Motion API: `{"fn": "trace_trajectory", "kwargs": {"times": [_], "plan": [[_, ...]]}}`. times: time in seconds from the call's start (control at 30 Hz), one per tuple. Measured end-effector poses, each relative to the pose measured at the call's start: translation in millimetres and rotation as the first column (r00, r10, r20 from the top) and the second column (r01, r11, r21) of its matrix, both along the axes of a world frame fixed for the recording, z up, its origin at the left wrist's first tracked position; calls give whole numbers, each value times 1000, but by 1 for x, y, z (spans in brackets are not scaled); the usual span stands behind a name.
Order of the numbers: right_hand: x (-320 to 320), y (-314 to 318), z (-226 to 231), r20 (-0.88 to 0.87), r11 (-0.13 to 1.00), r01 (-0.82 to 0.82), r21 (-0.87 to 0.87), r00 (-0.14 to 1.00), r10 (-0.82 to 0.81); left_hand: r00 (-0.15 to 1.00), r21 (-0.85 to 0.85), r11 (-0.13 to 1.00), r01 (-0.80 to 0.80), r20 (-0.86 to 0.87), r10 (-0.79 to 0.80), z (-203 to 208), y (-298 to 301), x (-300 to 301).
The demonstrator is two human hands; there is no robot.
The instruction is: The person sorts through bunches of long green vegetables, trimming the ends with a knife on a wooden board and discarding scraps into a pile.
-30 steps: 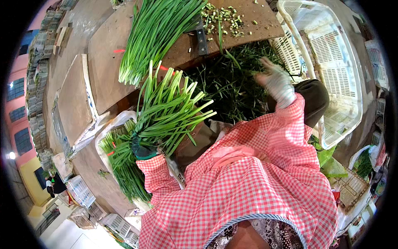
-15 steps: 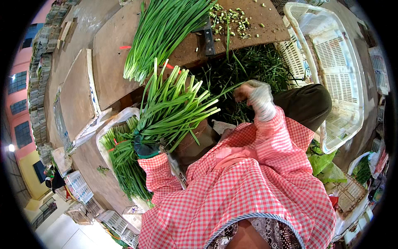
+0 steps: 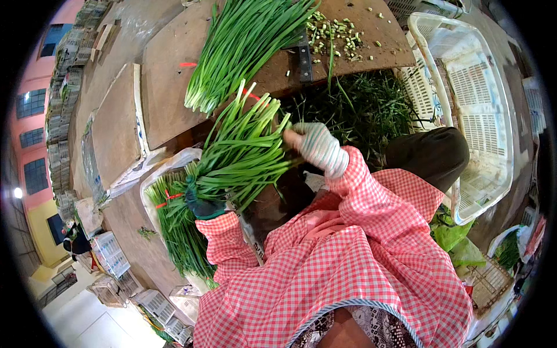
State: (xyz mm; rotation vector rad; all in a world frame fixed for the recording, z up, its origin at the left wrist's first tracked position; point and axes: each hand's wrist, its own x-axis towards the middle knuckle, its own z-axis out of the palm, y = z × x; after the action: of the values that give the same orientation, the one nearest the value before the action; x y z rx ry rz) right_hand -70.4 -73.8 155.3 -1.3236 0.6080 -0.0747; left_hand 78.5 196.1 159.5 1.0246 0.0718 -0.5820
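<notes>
My left hand, in a dark green glove, is closed round a loose bunch of garlic chives, pale stem ends pointing up and right. My right hand wears a whitish striped glove with bare fingertips. Its fingers are pinched at the right edge of this bunch, on the stems, slightly blurred. Just beyond, a large bundle of chives lies on a brown board, a red tie near its stems. Beside it rests a knife with a dark riveted handle, its blade partly hidden by the leaves.
Short cut stem pieces are scattered on the board. Dark green trimmings heap up below its edge. A tall white plastic crate stands at right. Tied chives fill a container beside my left arm. A green bag lies lower right.
My right hand has come left from over the trimmings to the stems of the held bunch. The thin leaf strand stretched toward it no longer shows. The view has shifted slightly.
</notes>
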Motion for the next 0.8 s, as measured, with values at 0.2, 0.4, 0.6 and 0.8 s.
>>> {"fn": "trace_trajectory", "kwargs": {"times": [0.2,0.4,0.6,0.8], "plan": [[-60,54,-52,-172,782,-493,-383,869,464,998,-276,961,34,-41,-47,-80,38,43],[-68,-24,-19,-402,921,-283,-267,901,160,977,-209,973,100,-162,-136,-83,22,43],[-10,-17,6,44,991,-79,-104,995,84,923,-436,834,337,-24,-385,-81,21,56],[-6,2,3,-37,992,-119,32,992,120,932,-418,855,308,-49,-360,-61,8,36]]}}
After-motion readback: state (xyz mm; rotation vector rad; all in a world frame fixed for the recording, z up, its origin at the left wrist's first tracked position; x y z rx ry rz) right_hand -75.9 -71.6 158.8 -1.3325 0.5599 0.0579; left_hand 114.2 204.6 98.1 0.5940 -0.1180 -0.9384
